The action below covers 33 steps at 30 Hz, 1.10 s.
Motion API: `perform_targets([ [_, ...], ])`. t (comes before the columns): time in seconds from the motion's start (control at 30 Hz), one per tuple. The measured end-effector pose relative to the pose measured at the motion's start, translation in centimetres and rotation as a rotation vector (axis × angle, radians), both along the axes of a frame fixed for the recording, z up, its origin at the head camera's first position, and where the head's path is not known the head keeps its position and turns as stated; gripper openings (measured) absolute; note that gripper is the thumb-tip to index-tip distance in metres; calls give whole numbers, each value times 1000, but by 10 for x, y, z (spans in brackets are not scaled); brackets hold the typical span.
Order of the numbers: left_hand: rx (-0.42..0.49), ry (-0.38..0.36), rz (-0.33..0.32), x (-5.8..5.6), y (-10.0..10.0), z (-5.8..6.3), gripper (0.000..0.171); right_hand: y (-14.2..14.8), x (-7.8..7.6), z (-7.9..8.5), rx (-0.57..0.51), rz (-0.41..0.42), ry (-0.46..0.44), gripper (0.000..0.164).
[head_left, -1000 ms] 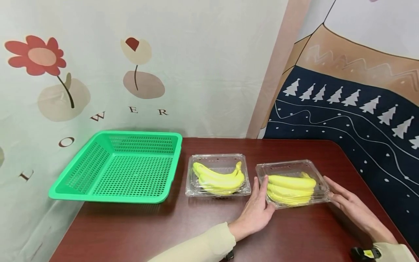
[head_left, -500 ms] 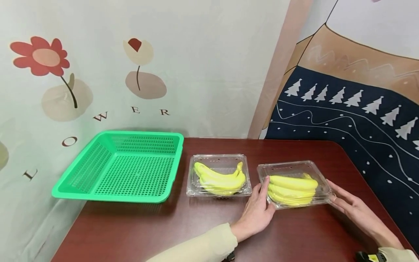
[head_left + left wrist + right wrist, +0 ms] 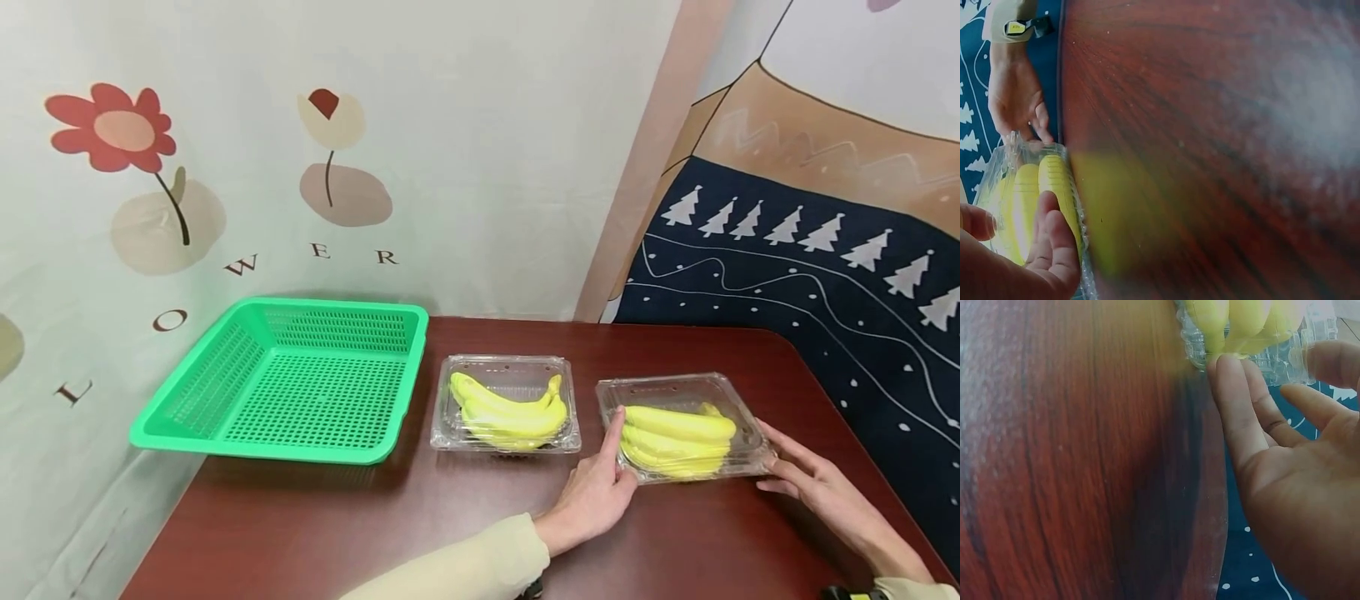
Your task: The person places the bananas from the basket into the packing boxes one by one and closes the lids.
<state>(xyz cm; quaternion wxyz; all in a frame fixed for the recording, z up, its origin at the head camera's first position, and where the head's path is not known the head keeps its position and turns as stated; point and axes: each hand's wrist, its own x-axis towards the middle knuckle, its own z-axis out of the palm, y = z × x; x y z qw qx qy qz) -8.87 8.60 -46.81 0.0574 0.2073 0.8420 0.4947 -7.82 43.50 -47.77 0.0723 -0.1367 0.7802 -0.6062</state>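
A clear plastic clamshell box holds yellow bananas at the right of the table. My left hand grips its left side, index finger extended along the wall and thumb at the near corner. On the opposite side, my right hand holds the right end, with fingers against the box edge; part of its grip is hidden. The box sits slightly turned; whether it touches the table cannot be told. Left of it, a second clamshell box with bananas lies apart from both hands.
A green perforated plastic basket stands at the left, near the wall cloth printed with flowers. The dark red table ends at the right beside a navy cloth with white trees.
The head view has shifted, so everything appears farther right. My left hand's index finger now stands out alone, the finger beside it drawn back. Both hands stay on the same box.
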Motion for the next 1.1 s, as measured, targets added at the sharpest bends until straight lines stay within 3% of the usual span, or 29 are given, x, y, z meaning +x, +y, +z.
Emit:
perform_targets([
  [0.2,113,-106,6,2,3,0,84,-2,2,0,65,-17,-44,59],
  [0.47,243,-211,37,0,9,2,85,-7,1,-3,-132,76,-45,60],
  [0.77,350,-255,48,-1,12,2,85,-8,-2,-4,-236,101,-42,58],
  [1.1,374,-284,54,1,12,4,85,-8,-3,-3,-179,68,-33,58],
])
